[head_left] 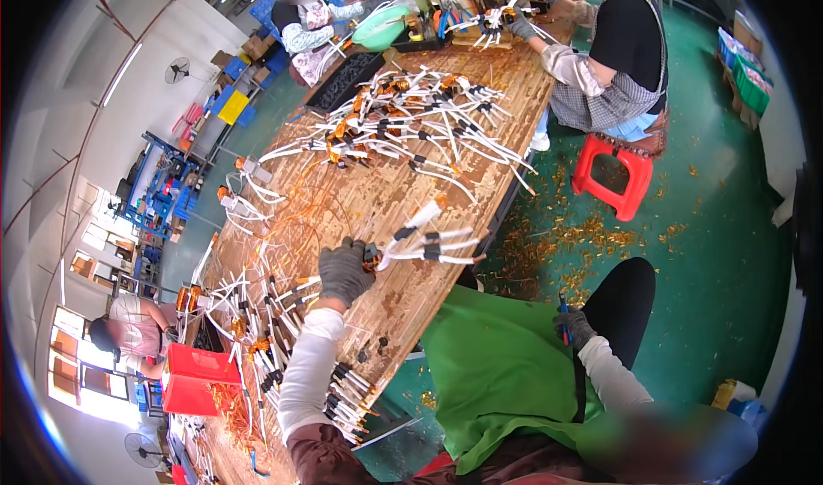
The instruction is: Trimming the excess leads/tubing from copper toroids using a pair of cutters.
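My left hand [345, 271], in a grey glove, is closed on a small copper-wire coil [371, 259] over the wooden table. White sleeved leads [437, 249] with black bands fan out from the coil to the right. Low on the right, beside my dark-clad knee, my gloved right hand [577, 327] is closed round a slim hand tool [564, 307] with blue and red on its handle; its kind is too small to make out. A green apron [506, 356] covers my lap.
A heap of coils with white leads [386, 125] lies on the far table [411, 292]; more coils [266, 339] lie at left, near a red bin [201, 378]. Co-workers sit across the far end, one on a red stool [613, 176]. Copper-coloured scraps [574, 236] litter the green floor.
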The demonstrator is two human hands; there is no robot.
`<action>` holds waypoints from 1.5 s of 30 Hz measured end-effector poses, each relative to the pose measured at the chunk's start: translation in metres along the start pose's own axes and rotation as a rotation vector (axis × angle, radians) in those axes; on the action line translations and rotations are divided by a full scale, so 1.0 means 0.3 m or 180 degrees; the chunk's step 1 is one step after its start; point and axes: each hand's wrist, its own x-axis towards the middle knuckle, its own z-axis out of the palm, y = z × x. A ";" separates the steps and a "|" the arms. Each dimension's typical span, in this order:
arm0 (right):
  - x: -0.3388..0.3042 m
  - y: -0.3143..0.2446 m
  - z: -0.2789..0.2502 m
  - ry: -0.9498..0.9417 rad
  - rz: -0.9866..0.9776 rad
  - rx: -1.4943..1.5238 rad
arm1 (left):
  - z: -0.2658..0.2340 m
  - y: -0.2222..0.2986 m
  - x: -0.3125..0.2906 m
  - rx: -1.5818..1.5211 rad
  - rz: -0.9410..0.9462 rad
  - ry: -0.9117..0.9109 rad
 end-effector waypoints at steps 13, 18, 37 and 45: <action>-0.038 -0.058 0.043 0.0050 -0.0464 -0.0452 | 0.228 0.159 -0.295 -0.0855 -0.0451 0.0627; -0.101 -0.092 0.050 -0.0125 -0.0324 -0.0094 | 0.123 0.130 -0.212 -0.0734 -0.0325 -0.0015; -0.357 -0.350 0.410 -0.0481 -0.2148 -0.2581 | 0.194 0.362 0.086 -0.1693 0.1244 0.0915; -0.300 -0.397 0.573 -0.0039 -0.2856 -0.3728 | 0.226 0.309 0.107 -0.3827 0.0991 0.0179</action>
